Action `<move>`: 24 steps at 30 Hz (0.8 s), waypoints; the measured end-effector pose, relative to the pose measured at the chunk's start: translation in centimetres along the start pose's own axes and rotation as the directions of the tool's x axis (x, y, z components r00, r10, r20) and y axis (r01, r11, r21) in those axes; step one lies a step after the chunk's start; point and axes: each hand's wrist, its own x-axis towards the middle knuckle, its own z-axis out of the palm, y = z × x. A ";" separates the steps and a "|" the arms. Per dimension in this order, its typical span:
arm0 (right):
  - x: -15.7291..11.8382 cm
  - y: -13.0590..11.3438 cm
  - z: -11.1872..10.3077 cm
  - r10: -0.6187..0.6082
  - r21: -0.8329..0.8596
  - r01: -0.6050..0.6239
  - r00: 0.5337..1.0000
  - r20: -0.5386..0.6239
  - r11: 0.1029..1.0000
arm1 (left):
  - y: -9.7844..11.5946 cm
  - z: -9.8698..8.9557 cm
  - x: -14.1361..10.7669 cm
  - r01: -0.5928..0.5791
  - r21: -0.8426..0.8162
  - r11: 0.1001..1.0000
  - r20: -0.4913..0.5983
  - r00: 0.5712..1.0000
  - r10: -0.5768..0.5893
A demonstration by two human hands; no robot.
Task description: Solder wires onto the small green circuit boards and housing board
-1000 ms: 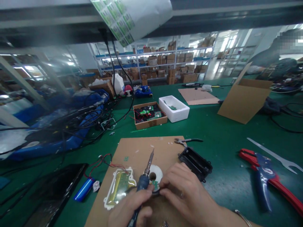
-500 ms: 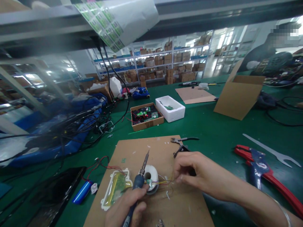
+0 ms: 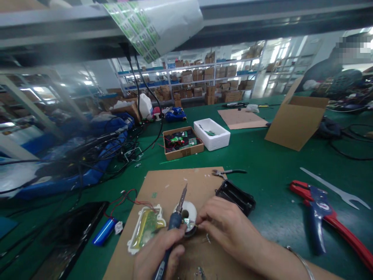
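Note:
My left hand [image 3: 155,254] grips a soldering iron [image 3: 175,221] with a blue handle, its metal tip pointing up and away. My right hand [image 3: 224,225] pinches a small green circuit board [image 3: 189,223] with thin wires, just beside the iron. Behind the board stands a white solder spool [image 3: 186,214]. All of this lies on a brown cardboard sheet [image 3: 175,182], along with a black battery holder [image 3: 235,197] near my right hand. Flush cutters [image 3: 224,172] rest at the sheet's far edge. A blue cylindrical battery [image 3: 104,232] with red wires lies left of the sheet.
A red and blue wire stripper [image 3: 317,210] and a metal fork-shaped tool [image 3: 335,188] lie on the green mat to the right. Ahead are a parts tray [image 3: 180,143] and white foam box [image 3: 211,134]. Black cables tangle at left. A co-worker [image 3: 320,70] sits far right.
My right hand has moved left from over the battery holder back to the small board, uncovering the holder. The iron stays in my left hand.

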 end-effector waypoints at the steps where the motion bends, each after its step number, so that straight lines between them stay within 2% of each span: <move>1: -0.1 0.0 0.1 -0.013 -0.002 0.013 1.000 -0.010 1.000 | 0.0 -0.1 0.1 -0.009 -0.002 1.000 0.001 1.000 0.009; 5: -0.1 -0.3 0.4 -0.010 0.029 0.010 1.000 -0.024 1.000 | 0.0 -0.5 0.5 -0.050 -0.007 0.999 0.002 0.999 0.050; 9: -0.2 -0.2 1.2 0.012 0.015 -0.013 1.000 0.015 1.000 | 0.0 -0.8 0.9 -0.116 0.007 0.993 0.052 0.992 0.116; 16: -0.2 -0.1 1.9 0.024 -0.044 -0.025 0.999 -0.026 0.999 | 0.3 -0.4 0.7 -0.052 -0.026 0.998 0.016 0.998 0.052; 24: 0.1 -0.2 1.7 -0.015 -0.150 0.018 1.000 0.022 0.989 | 0.2 0.0 0.5 -0.019 -0.019 1.000 0.011 1.000 0.019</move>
